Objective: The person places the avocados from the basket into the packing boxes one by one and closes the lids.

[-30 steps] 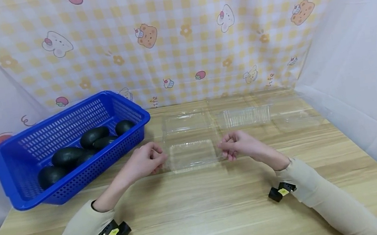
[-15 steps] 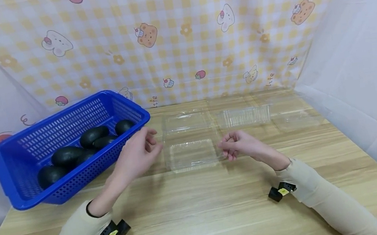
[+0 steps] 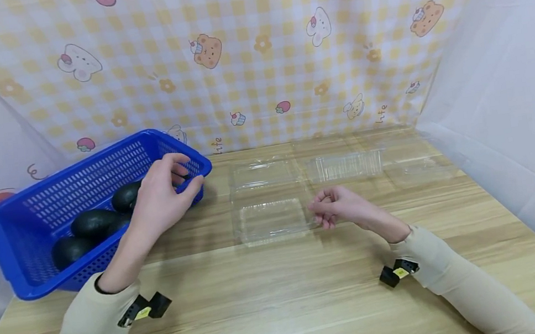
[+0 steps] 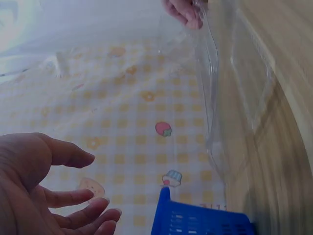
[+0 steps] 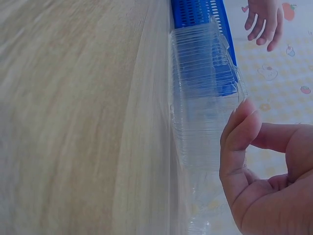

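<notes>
My left hand (image 3: 158, 197) is over the right end of the blue basket (image 3: 81, 181), fingers spread and loosely bent, with nothing in them. In the basket lie several smooth, dark oval fruits (image 3: 94, 224) that look like avocados; the hand hides part of them. A clear plastic clamshell box (image 3: 274, 219) lies with its lid raised back on the table. At its right edge my right hand (image 3: 339, 205) pinches the rim between thumb and forefinger. The right wrist view shows the box's ribbed side wall (image 5: 200, 103) beside those fingertips.
More clear plastic boxes (image 3: 347, 165) lie behind and to the right, their outlines hard to separate. The wooden table (image 3: 283, 298) meets a checkered cloth (image 3: 266, 72) at the back. A white sheet (image 3: 512, 75) hangs on the right.
My left hand has let go of the box's left edge and moved left and back over the basket, its fingers opening. My right hand has stayed at the right edge.
</notes>
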`<state>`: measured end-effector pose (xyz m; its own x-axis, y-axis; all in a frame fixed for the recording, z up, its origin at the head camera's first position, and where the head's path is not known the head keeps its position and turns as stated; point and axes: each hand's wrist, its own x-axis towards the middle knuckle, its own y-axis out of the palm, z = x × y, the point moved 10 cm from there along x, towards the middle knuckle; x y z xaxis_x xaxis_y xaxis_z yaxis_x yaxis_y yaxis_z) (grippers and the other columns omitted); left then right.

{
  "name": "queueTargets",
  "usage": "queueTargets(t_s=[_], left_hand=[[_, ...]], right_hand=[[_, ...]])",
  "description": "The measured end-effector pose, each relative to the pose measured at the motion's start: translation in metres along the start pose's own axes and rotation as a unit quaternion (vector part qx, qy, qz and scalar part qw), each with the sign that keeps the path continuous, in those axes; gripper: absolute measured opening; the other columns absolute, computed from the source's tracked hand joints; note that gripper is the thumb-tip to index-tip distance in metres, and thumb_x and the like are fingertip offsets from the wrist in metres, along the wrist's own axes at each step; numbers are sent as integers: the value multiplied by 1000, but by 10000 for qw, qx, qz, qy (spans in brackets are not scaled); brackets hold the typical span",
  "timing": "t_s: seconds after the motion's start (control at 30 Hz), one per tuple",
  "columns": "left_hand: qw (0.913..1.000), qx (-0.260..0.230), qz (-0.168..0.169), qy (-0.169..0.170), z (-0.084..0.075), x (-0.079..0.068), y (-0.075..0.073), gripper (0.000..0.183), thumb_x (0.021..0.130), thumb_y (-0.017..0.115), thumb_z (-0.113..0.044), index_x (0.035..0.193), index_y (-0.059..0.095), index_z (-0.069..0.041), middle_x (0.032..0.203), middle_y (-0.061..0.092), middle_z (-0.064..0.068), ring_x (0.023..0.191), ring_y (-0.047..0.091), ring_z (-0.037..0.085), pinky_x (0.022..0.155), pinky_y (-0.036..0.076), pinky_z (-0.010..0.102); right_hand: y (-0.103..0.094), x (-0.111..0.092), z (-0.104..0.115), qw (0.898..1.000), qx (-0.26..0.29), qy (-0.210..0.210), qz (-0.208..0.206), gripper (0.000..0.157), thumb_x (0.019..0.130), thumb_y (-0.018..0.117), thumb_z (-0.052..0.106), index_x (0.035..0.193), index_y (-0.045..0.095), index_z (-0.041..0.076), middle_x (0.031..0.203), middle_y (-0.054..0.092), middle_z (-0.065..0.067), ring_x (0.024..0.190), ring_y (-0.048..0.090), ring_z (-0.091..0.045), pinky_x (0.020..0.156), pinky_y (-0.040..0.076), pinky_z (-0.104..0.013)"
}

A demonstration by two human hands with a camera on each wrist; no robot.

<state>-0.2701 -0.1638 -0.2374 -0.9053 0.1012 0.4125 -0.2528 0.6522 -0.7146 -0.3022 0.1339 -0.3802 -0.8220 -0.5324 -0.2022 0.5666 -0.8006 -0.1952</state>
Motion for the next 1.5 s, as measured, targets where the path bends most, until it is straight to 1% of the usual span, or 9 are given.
queueTargets(t_s=[0.1, 0.2, 0.33, 0.5, 0.67, 0.83, 1.13, 1.27, 1.5], left_hand=[[9999, 88, 9, -93, 9, 3, -4, 44, 97, 67, -22, 131, 54, 2, 111, 58, 24, 104, 56, 40, 88, 45, 57], [9996, 159, 81, -226, 21, 6, -7, 47, 97, 67, -24, 134, 52, 2, 115, 57, 25, 108, 54, 42, 89, 44, 59], [9982, 258, 280, -456, 35, 9, -9, 51, 98, 65, -26, 137, 49, 3, 120, 55, 28, 112, 52, 44, 90, 44, 61], [9956, 381, 538, -665, 50, 13, -9, 54, 99, 63, -27, 140, 46, 4, 125, 52, 31, 118, 48, 46, 92, 42, 64], [9918, 434, 900, -797, 63, 15, -6, 57, 100, 61, -26, 143, 42, 6, 129, 47, 34, 121, 44, 48, 93, 41, 65], [9844, 606, 1386, -899, 75, 17, -3, 61, 102, 59, -27, 146, 36, 8, 132, 45, 37, 122, 42, 51, 95, 40, 67], [9683, 808, 2174, -924, 91, 19, 6, 62, 101, 59, -22, 147, 34, 12, 133, 46, 42, 124, 43, 55, 100, 37, 68], [9641, 874, 2326, -936, 100, 19, 8, 60, 100, 60, -20, 145, 37, 13, 133, 46, 43, 122, 45, 55, 99, 38, 68], [9573, 1059, 2581, -762, 110, 17, 9, 58, 97, 63, -13, 143, 41, 14, 132, 47, 45, 123, 44, 58, 100, 38, 68]], right_hand=[[0, 0, -1, 10000, -10, 19, -16, 24, 102, 59, 11, 102, 54, -12, 71, 66, -6, 57, 62, -11, 54, 51, -22], [-1, 1, -3, 9999, -4, 87, -64, 21, 102, 60, 12, 101, 55, -9, 72, 67, -6, 58, 62, -11, 54, 52, -22], [-3, 2, -5, 9998, 3, 161, -117, 18, 101, 61, 13, 101, 55, -4, 74, 67, -7, 59, 63, -12, 54, 52, -22], [-3, 2, -5, 9998, 14, 155, -114, 19, 101, 61, 13, 101, 55, -4, 74, 67, -7, 59, 63, -12, 55, 52, -23], [-4, 2, -6, 9999, 2, 131, -113, 19, 102, 61, 14, 102, 55, -4, 74, 67, -8, 60, 63, -13, 55, 52, -23], [-4, 2, -6, 9998, 25, 131, -110, 19, 102, 60, 13, 103, 55, -5, 75, 66, -8, 60, 63, -13, 55, 52, -23], [-4, 2, -6, 9998, 58, 130, -113, 19, 102, 60, 13, 105, 53, -5, 76, 67, -8, 60, 63, -13, 55, 52, -22], [-4, 2, -6, 9998, 17, 145, -122, 19, 102, 60, 14, 104, 53, -4, 75, 67, -7, 59, 63, -12, 55, 52, -22], [-4, 2, -6, 9998, 9, 160, -154, 20, 102, 61, 14, 105, 53, -4, 75, 67, -7, 59, 62, -12, 54, 52, -21]])
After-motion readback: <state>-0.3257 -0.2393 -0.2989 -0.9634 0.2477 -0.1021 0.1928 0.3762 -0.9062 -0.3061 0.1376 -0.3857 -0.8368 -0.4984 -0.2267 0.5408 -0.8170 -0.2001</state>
